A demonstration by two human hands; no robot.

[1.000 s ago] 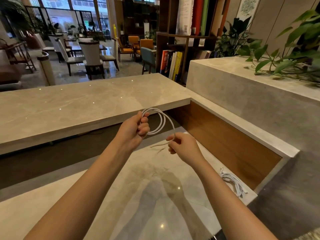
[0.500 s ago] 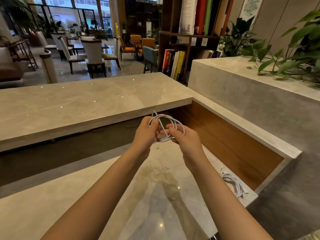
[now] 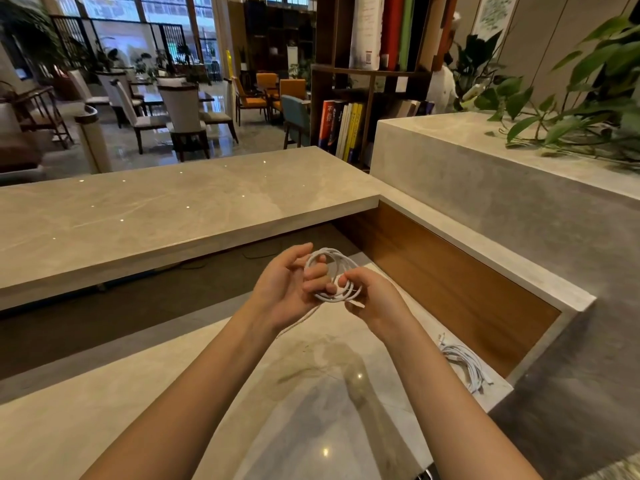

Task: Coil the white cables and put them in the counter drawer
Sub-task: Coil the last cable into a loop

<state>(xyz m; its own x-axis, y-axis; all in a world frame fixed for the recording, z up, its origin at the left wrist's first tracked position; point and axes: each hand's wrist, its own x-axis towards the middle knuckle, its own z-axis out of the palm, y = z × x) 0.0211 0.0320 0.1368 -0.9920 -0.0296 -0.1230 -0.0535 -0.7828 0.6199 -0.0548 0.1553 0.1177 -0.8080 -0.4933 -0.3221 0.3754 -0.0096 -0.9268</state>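
A white cable (image 3: 341, 271) is wound into a small round coil held in the air above the lower counter (image 3: 311, 393). My left hand (image 3: 284, 289) has its fingers through the coil and holds its left side, with the thumb raised. My right hand (image 3: 374, 296) pinches the coil's right side. A loose tail of the cable hangs below my left hand towards the counter. Another bundle of white cables (image 3: 464, 365) lies on the counter's right edge, beside the wooden panel (image 3: 450, 289). No drawer is in view.
A long raised stone counter (image 3: 156, 216) runs across in front of me. A higher stone block (image 3: 485, 174) with leafy plants (image 3: 588, 98) stands at the right. A bookshelf (image 3: 353, 98) and lounge chairs are beyond.
My hands came together from apart and sank slightly. The coil has gained loops and grown tighter, and my right hand moved from pinching the loose end to holding the coil.
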